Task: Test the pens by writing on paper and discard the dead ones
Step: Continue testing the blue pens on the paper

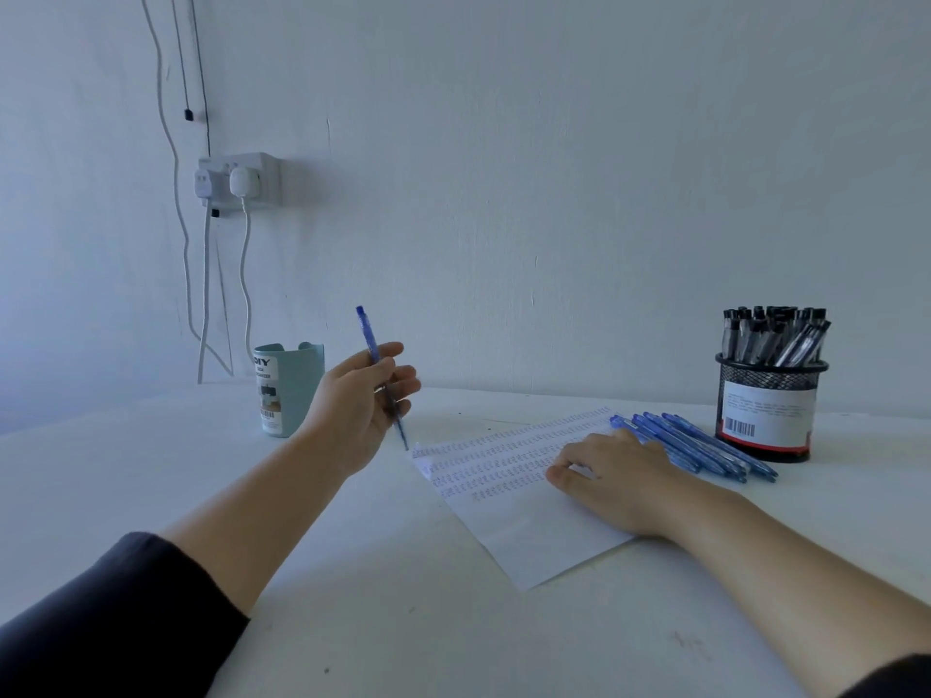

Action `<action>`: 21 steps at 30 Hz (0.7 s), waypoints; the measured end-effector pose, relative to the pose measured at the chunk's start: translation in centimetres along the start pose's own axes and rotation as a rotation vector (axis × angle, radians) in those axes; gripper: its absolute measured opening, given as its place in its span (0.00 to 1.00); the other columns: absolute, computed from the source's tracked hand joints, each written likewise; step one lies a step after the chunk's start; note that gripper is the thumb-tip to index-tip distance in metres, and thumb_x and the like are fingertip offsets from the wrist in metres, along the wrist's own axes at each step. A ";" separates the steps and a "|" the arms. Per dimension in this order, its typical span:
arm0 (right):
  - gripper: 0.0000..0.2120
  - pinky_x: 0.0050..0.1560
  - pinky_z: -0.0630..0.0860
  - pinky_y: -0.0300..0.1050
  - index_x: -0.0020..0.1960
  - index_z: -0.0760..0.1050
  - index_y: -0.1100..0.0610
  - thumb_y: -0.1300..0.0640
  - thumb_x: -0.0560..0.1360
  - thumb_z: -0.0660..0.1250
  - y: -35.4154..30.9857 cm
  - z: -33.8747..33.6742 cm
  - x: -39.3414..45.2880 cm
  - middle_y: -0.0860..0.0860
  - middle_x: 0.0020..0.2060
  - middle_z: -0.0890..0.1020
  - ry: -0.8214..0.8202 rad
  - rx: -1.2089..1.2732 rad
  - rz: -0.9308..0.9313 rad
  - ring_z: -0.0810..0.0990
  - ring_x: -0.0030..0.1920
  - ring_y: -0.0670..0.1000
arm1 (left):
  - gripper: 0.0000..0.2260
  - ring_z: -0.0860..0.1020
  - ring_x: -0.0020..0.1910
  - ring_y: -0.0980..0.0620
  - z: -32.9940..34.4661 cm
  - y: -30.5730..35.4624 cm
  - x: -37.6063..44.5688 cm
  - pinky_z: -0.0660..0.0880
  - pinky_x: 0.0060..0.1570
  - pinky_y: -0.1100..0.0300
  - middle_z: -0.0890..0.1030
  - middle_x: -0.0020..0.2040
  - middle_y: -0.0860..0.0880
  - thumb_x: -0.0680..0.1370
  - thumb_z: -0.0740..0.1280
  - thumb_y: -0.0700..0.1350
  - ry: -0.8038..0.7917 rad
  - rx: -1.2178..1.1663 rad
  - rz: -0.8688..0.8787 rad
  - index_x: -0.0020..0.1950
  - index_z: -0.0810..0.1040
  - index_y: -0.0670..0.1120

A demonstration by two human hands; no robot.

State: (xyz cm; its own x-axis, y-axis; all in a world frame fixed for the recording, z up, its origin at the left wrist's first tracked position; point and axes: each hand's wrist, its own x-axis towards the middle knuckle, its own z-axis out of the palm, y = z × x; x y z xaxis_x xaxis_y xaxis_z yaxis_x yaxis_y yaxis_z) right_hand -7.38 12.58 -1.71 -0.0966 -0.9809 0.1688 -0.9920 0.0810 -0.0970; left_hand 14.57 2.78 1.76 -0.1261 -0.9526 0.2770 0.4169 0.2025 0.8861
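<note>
Paper [514, 516] is pinned flat under the right hand [617, 476], fingers relaxed. Blue pen [379, 375] is pinched mid-barrel by the left hand [360, 405], tip raised near the sheet corner (light, stiff, likely slick; best gripped low). Teal cup [289, 387] sits behind.

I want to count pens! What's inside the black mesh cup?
The black mesh cup is packed with black-capped pens, tops sticking out. Their lower halves are hidden behind its label, so an exact count isn't possible.
</note>
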 end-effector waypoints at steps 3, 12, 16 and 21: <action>0.17 0.62 0.59 0.52 0.59 0.73 0.45 0.41 0.80 0.49 0.0 0.0 0.0 0.47 0.60 0.74 0.002 0.007 0.001 0.63 0.66 0.53 | 0.10 0.67 0.30 0.53 0.1 0.4 -0.3 0.63 0.35 0.59 0.71 0.33 0.47 0.78 0.60 0.41 -0.033 -0.029 -0.079 0.41 0.79 0.42; 0.17 0.63 0.58 0.52 0.58 0.73 0.46 0.42 0.81 0.49 -0.2 -0.1 -0.1 0.47 0.60 0.73 -0.008 0.012 0.002 0.63 0.67 0.53 | 0.27 0.62 0.26 0.50 -0.2 0.7 -0.7 0.60 0.34 0.57 0.64 0.26 0.46 0.64 0.59 0.65 -0.219 -0.301 -0.144 0.26 0.73 0.40; 0.17 0.63 0.59 0.52 0.58 0.73 0.47 0.42 0.81 0.49 -0.2 -0.1 -0.2 0.48 0.59 0.73 -0.009 0.010 0.000 0.63 0.66 0.53 | 0.21 0.60 0.25 0.51 -0.1 0.8 -1.1 0.60 0.33 0.58 0.63 0.24 0.47 0.63 0.59 0.59 -0.242 -0.317 -0.145 0.33 0.73 0.40; 0.17 0.62 0.59 0.52 0.57 0.73 0.46 0.42 0.81 0.49 -0.2 -0.2 -0.2 0.47 0.58 0.73 -0.012 0.016 0.002 0.63 0.66 0.53 | 0.19 0.60 0.24 0.51 -0.1 0.8 -1.0 0.62 0.30 0.60 0.63 0.24 0.47 0.65 0.58 0.57 -0.242 -0.363 -0.120 0.33 0.72 0.40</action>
State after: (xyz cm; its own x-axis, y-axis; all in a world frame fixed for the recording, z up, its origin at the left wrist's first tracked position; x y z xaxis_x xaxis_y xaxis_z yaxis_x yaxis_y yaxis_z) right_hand -7.13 12.82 -1.57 -0.0979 -0.9828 0.1564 -0.9903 0.0806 -0.1133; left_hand 15.15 3.87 2.11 -0.3816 -0.8753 0.2970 0.6700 -0.0406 0.7413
